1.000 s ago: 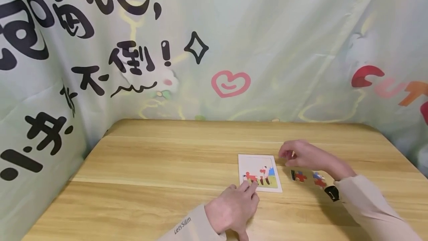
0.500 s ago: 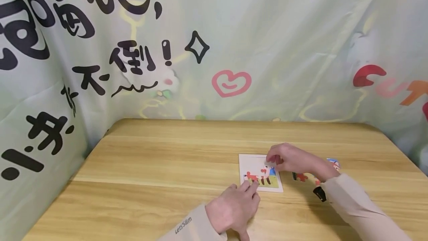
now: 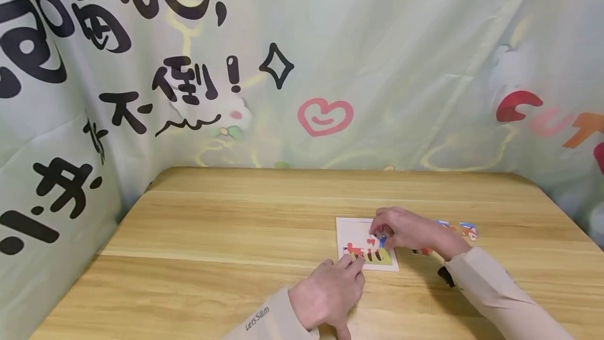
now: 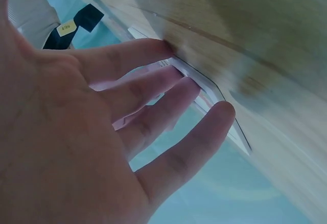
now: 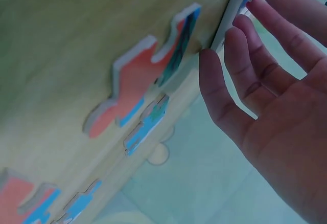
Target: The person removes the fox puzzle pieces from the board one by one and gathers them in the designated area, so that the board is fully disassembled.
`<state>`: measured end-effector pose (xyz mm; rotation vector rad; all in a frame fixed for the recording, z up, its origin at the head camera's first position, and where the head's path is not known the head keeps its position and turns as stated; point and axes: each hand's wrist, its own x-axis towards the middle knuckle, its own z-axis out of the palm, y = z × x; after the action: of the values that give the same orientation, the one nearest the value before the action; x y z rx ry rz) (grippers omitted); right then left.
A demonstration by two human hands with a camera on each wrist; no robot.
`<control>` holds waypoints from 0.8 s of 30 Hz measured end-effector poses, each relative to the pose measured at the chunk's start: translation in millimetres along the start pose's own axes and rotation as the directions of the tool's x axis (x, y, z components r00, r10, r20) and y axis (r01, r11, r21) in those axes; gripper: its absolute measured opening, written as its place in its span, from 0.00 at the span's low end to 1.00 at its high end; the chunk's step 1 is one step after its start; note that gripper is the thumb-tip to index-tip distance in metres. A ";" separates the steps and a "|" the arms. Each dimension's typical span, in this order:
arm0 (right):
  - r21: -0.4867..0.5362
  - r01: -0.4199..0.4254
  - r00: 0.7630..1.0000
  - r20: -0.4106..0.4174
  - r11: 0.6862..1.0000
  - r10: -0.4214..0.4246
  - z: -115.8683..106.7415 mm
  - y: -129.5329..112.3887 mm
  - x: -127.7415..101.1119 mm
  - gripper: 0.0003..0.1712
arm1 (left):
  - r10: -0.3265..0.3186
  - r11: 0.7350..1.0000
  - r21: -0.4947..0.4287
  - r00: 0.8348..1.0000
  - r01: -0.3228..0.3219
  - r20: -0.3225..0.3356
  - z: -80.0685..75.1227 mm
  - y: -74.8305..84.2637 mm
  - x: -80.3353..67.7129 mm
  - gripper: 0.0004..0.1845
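A white-bordered puzzle board lies on the wooden table, with joined pieces showing red, white and yellow-green along its lower part. My left hand rests at the board's near edge with spread, mostly straight fingertips on it; the left wrist view shows these fingers against the board's rim. Over the board's right side, my right hand pinches a small puzzle piece, mostly hidden by the fingers. From the right wrist, the other fingers are seen bent close to the board's edge.
Loose puzzle pieces lie right of the board, including a blue-and-white piece and a red piece, some partly behind the right forearm. A printed curtain hangs behind the wooden table.
My right hand has moved left from beside the board to over its right side, uncovering loose pieces at the right. My left hand stays at the board's near edge.
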<state>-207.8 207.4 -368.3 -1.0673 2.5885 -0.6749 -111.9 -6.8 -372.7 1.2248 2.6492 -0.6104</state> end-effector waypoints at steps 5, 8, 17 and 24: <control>-0.011 0.008 1.000 -0.021 1.000 -0.008 3.4 -0.8 0.0 0.15 | -0.014 1.000 0.004 1.000 0.014 -0.024 1.1 -0.7 -0.7 0.68; -0.003 0.014 1.000 -0.026 1.000 -0.014 5.1 -0.4 -2.1 0.16 | -0.016 0.999 0.037 1.000 0.017 -0.023 1.3 0.1 0.6 0.70; 0.043 0.032 0.999 -0.020 0.999 -0.031 8.5 -2.9 -6.5 0.20 | 0.007 0.999 -0.033 1.000 -0.007 -0.005 -2.5 0.6 8.5 0.68; 0.010 0.065 0.998 -0.023 0.998 -0.065 9.0 -6.7 -4.1 0.22 | 0.036 0.993 -0.114 0.999 -0.035 0.010 -4.2 -3.8 12.8 0.70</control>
<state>-197.3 203.3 -372.4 -1.1515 2.5754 -0.7192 -123.0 1.6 -371.6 1.2295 2.6067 -0.4530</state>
